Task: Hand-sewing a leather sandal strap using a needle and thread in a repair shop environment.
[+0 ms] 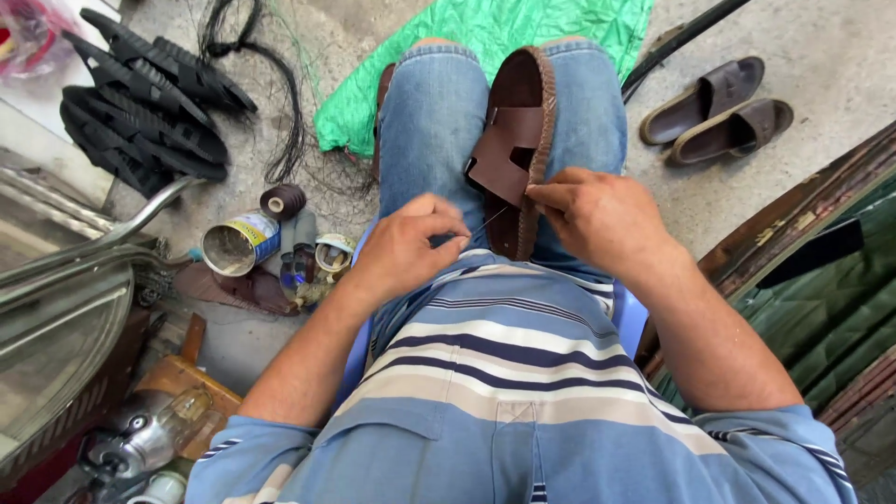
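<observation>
1. Stitching is what's going on here: a brown leather sandal [516, 140] lies sole-side on the person's lap, wedged between the jeans-clad thighs, toe end pointing away.
2. Right hand [597, 219] is pinched shut on the sandal's braided edge near the heel end, thumb and fingers clamping it steady.
3. Left hand [408, 247] is closed too, fingertips pinching something thin. Looks like a needle or awl with thread [487, 222] running toward the sandal's rim, but it's too fine to say which.
4. My read: mid-stitch along the sole edge, with the thread drawn taut between the 2 hands.
5. Next move probably calls for a firm grip on the rim and a straight pull or push, so the stitch sits snug in the braid without puckering.
6. Around the chair: a spool of dark thread [282, 201], an open tin can [239, 245], a stack of black rubber soles [140, 103], and 2 more brown sandals [717, 110] on the concrete, well apart.
</observation>
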